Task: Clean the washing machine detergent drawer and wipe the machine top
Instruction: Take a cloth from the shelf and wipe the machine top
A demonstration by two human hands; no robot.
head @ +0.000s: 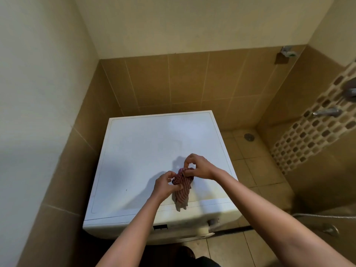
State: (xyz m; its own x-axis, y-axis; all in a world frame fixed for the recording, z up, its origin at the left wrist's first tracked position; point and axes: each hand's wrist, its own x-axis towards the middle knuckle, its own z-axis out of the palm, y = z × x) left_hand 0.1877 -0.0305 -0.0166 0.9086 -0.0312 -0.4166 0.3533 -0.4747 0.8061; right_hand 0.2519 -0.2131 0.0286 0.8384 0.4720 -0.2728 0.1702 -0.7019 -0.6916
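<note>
Washing machine stands in a tiled corner, back edge to the wall. Machine top is white and bare apart from the hands' shadows.

- Striped cloth is held over the top near its front edge, right of centre. The upper part is bunched between the hands and the lower end hangs toward the front edge. Cannot tell whether that end touches the surface.
- Left hand: fingers curled, pinching the cloth's near side.
- Right hand: thumb and fingertips pinch the cloth's upper fold, the other fingers arched above it.
- Judgement: the two-handed pinch looks like folding or regathering the cloth into a pad, so a flat face meets the top for wiping. Holding it low over the panel keeps the next stroke short.
- Detergent drawer: on the front panel, below the line of sight. Cannot tell its state.
- Tap is on the right wall, well apart from the machine.
</note>
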